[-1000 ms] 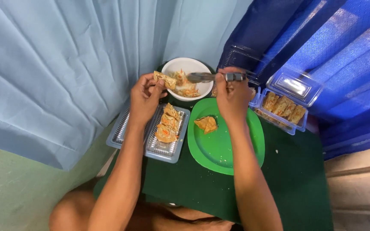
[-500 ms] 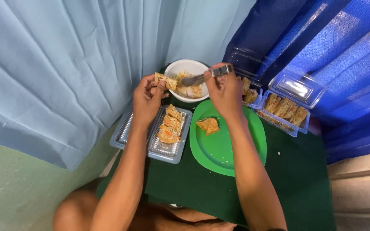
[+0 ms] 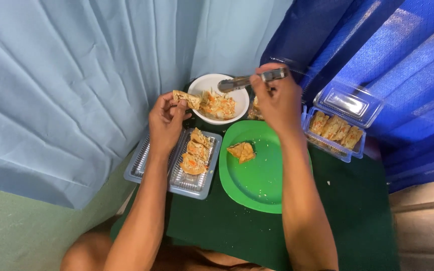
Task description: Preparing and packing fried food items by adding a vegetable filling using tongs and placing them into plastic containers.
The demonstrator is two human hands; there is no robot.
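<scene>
My left hand (image 3: 167,120) pinches a fried pastry piece (image 3: 187,99) at the left rim of a white bowl (image 3: 241,103). Shredded orange and pale filling (image 3: 218,105) lies in that bowl. My right hand (image 3: 276,99) grips a metal spoon (image 3: 244,81) whose tip hangs over the bowl's far rim. A green plate (image 3: 257,180) in front of the bowl carries one fried piece (image 3: 241,151). Left of it sits a clear plastic tray (image 3: 191,181) with several filled pastries (image 3: 195,152).
A second clear plastic box (image 3: 333,131) with its lid open holds several fried pieces at the right. Everything stands on a small dark green table (image 3: 352,216). Pale blue curtain (image 3: 66,75) hangs at the left, dark blue curtain (image 3: 403,65) at the right.
The spoon in my right hand has risen from the bowl's right side to over its far rim. My left hand has stayed by the bowl with the pastry piece.
</scene>
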